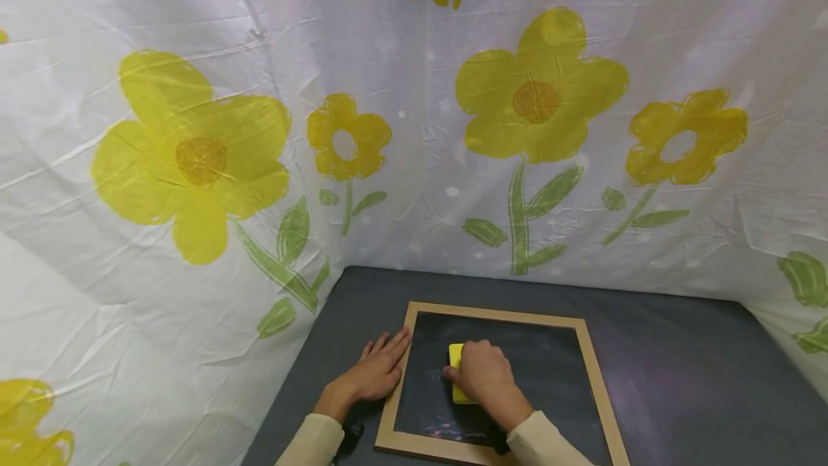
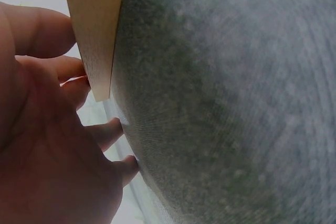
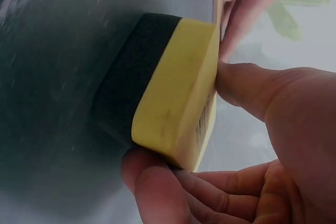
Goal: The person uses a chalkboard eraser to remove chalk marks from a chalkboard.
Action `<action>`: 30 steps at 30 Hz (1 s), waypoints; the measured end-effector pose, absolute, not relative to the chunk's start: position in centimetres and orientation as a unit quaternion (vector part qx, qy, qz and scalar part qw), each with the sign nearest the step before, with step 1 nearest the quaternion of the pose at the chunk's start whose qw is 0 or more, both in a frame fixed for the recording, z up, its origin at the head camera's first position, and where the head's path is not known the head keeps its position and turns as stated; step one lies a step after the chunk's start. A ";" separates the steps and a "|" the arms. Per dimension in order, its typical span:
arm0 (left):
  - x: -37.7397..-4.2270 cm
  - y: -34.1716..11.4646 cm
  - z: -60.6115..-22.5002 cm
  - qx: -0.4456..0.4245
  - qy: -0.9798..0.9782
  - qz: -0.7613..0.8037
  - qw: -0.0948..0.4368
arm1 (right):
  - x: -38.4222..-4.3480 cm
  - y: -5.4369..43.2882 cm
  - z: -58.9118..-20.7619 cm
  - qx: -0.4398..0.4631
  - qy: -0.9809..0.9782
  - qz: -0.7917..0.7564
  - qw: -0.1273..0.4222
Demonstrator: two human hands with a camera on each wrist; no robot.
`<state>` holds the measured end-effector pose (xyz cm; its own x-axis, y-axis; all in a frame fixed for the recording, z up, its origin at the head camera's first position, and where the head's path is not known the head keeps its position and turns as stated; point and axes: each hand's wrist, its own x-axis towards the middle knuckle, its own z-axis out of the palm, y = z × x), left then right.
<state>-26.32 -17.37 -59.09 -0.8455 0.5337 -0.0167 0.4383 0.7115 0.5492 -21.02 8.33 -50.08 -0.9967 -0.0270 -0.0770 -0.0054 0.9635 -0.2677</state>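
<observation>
A small chalkboard with a light wooden frame lies flat on a dark table. My right hand grips a yellow board eraser, thumb on one side and fingers curled on the other. In the right wrist view, the black felt of the eraser faces the board. My left hand rests along the frame's left side with its fingers extended. The left wrist view has the thumb against the frame edge and other fingertips on the table cloth. Faint chalk smudges show near the board's lower edge.
Dark cloth covers the table around the board. White curtains printed with yellow flowers enclose the table at the back and sides.
</observation>
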 end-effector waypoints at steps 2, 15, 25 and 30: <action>-26.2 -17.4 -58.7 0.269 0.920 0.272 0.088 | -21.1 8.0 -50.1 -0.012 0.990 -0.136 0.039; -25.1 -17.1 -56.2 0.283 0.914 0.277 0.090 | -21.5 5.7 -50.3 -0.036 0.989 -0.137 0.043; -25.8 -17.2 -57.5 0.271 0.916 0.280 0.095 | -21.8 4.8 -50.5 -0.042 0.989 -0.138 0.045; -25.2 -16.9 -56.0 0.266 0.919 0.271 0.105 | -21.9 4.8 -50.4 -0.037 0.988 -0.143 0.045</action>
<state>-25.23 -16.91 -56.02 -0.8360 0.5466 -0.0491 0.4328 0.7117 0.5533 -21.86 4.79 -50.44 -0.9931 -0.0864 -0.0790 -0.0605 0.9563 -0.2861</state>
